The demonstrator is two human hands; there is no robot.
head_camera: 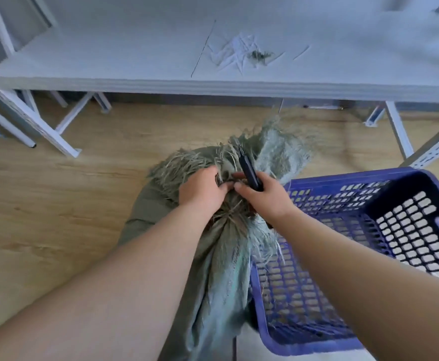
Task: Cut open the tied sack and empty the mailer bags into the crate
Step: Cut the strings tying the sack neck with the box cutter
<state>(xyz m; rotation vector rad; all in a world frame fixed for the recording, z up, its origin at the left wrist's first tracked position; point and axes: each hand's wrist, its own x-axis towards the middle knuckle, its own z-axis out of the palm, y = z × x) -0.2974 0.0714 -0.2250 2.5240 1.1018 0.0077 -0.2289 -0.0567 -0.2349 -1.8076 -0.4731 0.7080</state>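
Left hand [202,188] grips the frayed woven sack [221,256] neck; right hand [262,196] grips a black cutter [249,170] there. Blue perforated crate [369,230] touches the sack's right side.

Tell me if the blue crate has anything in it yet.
Empty: the blue crate shows only bare lattice floor and walls, no mailer bags; the sack is still bunched shut.

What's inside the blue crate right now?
Nothing that shows: the blue crate has only bare lattice floor. The sack and right forearm cover part of its floor.
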